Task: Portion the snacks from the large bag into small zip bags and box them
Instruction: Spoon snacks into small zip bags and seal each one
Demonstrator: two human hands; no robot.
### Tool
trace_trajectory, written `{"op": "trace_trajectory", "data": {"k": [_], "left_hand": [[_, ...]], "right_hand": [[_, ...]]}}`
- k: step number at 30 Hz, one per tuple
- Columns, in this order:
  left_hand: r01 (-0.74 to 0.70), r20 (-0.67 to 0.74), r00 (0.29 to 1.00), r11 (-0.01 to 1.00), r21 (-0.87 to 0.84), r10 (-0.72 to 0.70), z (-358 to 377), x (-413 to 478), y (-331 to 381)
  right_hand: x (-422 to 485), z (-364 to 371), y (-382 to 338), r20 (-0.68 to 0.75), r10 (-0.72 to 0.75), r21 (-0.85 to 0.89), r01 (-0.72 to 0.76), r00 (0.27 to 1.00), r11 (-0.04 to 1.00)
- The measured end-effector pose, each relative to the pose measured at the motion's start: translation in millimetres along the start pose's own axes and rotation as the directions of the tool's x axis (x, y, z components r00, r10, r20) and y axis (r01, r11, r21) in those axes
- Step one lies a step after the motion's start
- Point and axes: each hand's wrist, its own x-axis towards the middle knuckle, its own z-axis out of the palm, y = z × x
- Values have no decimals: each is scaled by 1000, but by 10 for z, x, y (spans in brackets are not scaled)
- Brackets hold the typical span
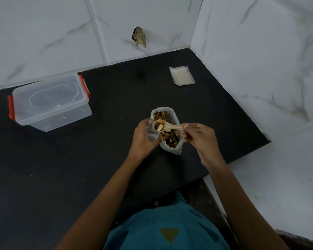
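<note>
At the bottom edge a teal patterned shirt is cut off by the frame, and 2 bare forearms reach forward from it over the black stone table.

The left hand is curled round a small clear zip bag and holds it upright with its mouth facing up, just beside the big bag. Most of this small bag is hidden behind the fingers, so what is in it cannot be told.

The right hand pinches the handle of a pale wooden spoon between thumb and fingertips. The spoon lies level, its bowl over the mouth of the small bag and carrying a few pale and brown nuts.

Between the 2 hands stands the large clear plastic bag, upright on the table with its top open wide. It is filled with a brown mix of snacks, nuts among them; the spoon crosses above them.

Farther back on the left sits a clear rectangular plastic box with its lid on and a red clip at each of its 2 short ends. The dark table shows through its walls, and a small label is on its front; its contents are hard to make out.

Farther back on the right, well apart from the box, a stack of flat small zip bags lies near the corner of the white marbled tile wall. On that wall is a small dark, ragged patch, too blurred to identify.
</note>
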Motion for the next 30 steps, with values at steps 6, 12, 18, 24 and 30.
{"op": "trace_trajectory", "data": {"k": [6,12,18,24,30], "left_hand": [[-53,-50,997,999,11,54,16,-13,16],[-104,-76,991,992,66,109,13,-94,115],[-92,-109,989,991,98,102,-74,-133,164],[-76,-75,994,997,-15,75,-79,-166,196],[-26,-80,997,997,-79,20,-81,-161,151]], "right_hand": [[-112,200,50,67,-313,-337,317,947,886],[-227,367,80,219,-527,-482,560,821,674],[-202,307,97,302,-624,-530,671,721,519],[-234,308,97,347,-703,-548,743,620,385],[-205,234,158,373,-739,-511,789,562,341]]}}
